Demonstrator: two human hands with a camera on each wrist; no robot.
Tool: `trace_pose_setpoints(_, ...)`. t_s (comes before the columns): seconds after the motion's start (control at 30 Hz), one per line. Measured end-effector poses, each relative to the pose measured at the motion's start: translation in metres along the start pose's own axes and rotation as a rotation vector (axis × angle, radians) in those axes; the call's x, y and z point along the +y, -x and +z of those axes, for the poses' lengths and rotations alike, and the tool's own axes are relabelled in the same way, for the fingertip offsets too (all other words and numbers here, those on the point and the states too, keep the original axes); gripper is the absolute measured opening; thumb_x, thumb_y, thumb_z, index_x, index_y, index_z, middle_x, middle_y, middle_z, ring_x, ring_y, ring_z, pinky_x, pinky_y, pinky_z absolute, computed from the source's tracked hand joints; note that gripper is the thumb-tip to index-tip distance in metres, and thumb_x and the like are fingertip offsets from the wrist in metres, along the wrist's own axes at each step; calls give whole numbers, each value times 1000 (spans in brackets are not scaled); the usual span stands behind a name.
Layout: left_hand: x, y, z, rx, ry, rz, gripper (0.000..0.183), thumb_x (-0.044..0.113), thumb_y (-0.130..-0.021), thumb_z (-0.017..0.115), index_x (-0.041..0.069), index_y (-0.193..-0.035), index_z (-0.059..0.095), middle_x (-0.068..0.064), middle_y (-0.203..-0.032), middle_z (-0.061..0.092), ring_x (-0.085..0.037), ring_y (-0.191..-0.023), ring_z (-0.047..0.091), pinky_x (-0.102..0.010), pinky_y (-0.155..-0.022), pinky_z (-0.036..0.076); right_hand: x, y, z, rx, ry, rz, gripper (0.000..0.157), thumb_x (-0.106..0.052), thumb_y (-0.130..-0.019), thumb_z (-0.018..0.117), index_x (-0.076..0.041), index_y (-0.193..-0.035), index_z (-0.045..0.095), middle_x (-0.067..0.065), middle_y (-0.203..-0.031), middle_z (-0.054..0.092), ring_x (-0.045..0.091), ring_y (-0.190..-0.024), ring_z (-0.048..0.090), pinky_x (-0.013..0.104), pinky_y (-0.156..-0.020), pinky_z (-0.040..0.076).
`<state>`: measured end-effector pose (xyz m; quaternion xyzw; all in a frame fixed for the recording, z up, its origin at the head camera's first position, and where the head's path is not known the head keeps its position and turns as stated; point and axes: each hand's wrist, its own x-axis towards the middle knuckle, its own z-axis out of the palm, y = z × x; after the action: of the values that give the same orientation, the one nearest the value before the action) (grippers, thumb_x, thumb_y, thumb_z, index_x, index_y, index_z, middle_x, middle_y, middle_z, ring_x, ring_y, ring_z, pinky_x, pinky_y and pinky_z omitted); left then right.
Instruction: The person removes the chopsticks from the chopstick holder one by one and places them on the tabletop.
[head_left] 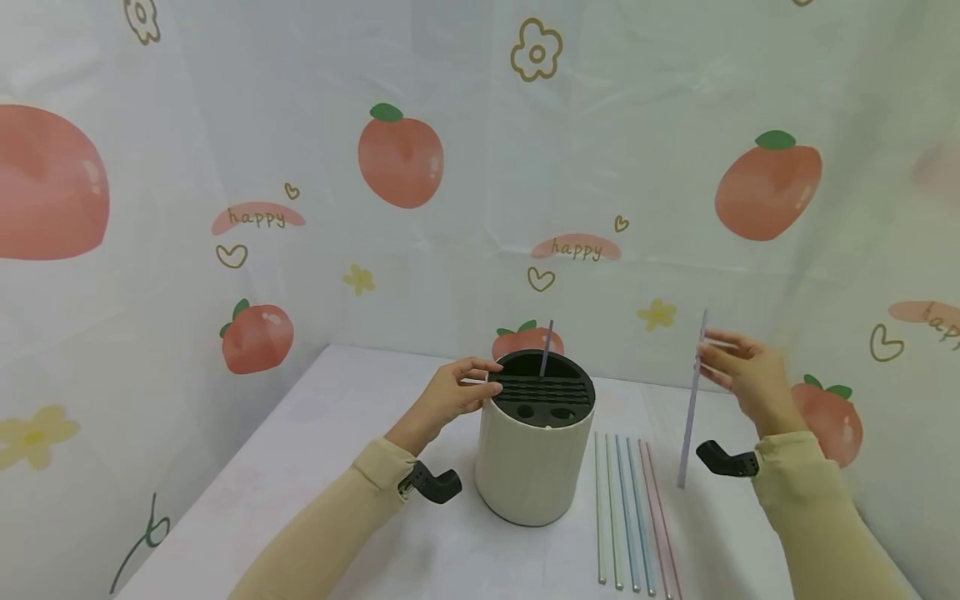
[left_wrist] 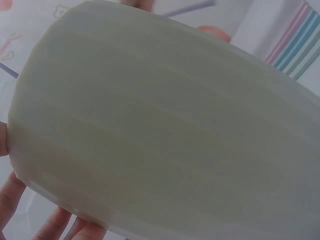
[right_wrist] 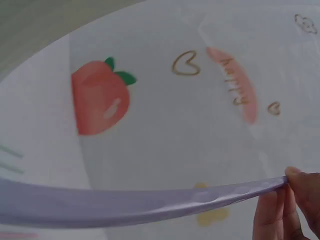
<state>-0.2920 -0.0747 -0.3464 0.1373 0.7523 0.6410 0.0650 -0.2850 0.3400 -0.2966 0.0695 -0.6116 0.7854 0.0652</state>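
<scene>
A purple chopstick is pinched near its thinner upper end by my right hand. It stands nearly upright, to the right of a white, round utensil holder. In the right wrist view its thick end runs off the left edge, and small dimples show near the fingertips. My left hand grips the holder's rim from the left, its fingers against the wall. The black top insert has a large back compartment, slots and round holes. Another purple chopstick leans in the back compartment.
Green chopsticks, blue chopsticks and pink chopsticks lie side by side on the white table, right of the holder. A cloth printed with peaches hangs behind. Each wrist carries a black camera.
</scene>
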Motion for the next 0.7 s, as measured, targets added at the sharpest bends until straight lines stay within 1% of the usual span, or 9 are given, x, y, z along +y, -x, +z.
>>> trace_pose_setpoints(0.03, 0, 0, 0, 2, 1, -2, 35, 18, -87, 72, 11, -121, 66, -19, -133, 51, -28, -115, 56, -41, -91, 54, 11, 2, -8, -10, 36, 43, 24, 4, -90, 62, -16, -95, 74, -2, -83, 72, 9, -76, 69, 23, -70, 59)
trace_pose_setpoints(0.1, 1, 0, 1, 4, 4, -6, 35, 18, -87, 72, 11, -121, 66, -18, -132, 51, -28, -116, 56, -41, -92, 54, 34, 6, -21, -19, 149, 118, 23, 0, -92, 62, -21, -93, 72, -6, -83, 72, 6, -77, 68, 22, -71, 58)
trace_pose_setpoints(0.13, 1, 0, 1, 5, 3, -9, 34, 18, -87, 72, 11, -120, 66, -18, -132, 51, -28, -116, 56, -41, -92, 54, 45, 8, -27, -21, 209, 152, 20, -2, -92, 62, -20, -95, 71, -8, -83, 71, 5, -77, 67, 21, -71, 58)
trace_pose_setpoints(0.2, 1, 0, 1, 9, 2, -10, 34, 18, -87, 72, 11, -120, 66, -18, -132, 51, -28, -116, 56, -41, -91, 54, 65, 14, -35, -12, 322, 223, 15, -5, -93, 63, -12, -105, 68, -10, -83, 70, 2, -77, 67, 21, -72, 58)
trace_pose_setpoints(0.23, 1, 0, 1, 11, 1, -12, 34, 18, -87, 72, 11, -120, 66, -18, -132, 51, -28, -116, 56, -41, -91, 55, 75, 17, -38, -8, 363, 259, 18, -6, -93, 63, -5, -111, 66, -10, -83, 71, 3, -77, 67, 21, -72, 58)
trace_pose_setpoints(0.33, 1, 0, 0, 10, -2, -17, 34, 18, -87, 72, 11, -120, 66, -17, -132, 51, -27, -115, 56, -41, -91, 55, 99, 25, -43, 13, 464, 357, 38, -7, -93, 64, 14, -123, 55, -6, -83, 71, 5, -74, 67, 22, -70, 58)
trace_pose_setpoints(0.4, 1, 0, 0, 9, -1, -16, 34, 18, -87, 72, 11, -120, 66, -17, -132, 51, -27, -115, 56, -41, -91, 55, 111, 31, -45, 25, 509, 405, 42, -6, -92, 64, 19, -124, 51, -3, -83, 70, 7, -71, 66, 23, -67, 58)
trace_pose_setpoints(0.53, 2, 0, 0, 5, -3, -10, 34, 17, -87, 73, 11, -120, 66, -17, -132, 52, -28, -116, 56, -41, -91, 54, 126, 38, -45, 33, 586, 450, 41, -6, -92, 64, 19, -122, 52, 0, -82, 67, 10, -69, 62, 23, -64, 56)
trace_pose_setpoints(0.7, 2, 0, 0, -1, -4, -11, 35, 18, -87, 73, 11, -120, 66, -17, -132, 52, -28, -118, 55, -41, -92, 54, 137, 42, -43, 33, 678, 438, 36, -5, -89, 66, 19, -115, 56, 5, -87, 64, 11, -72, 61, 23, -64, 56)
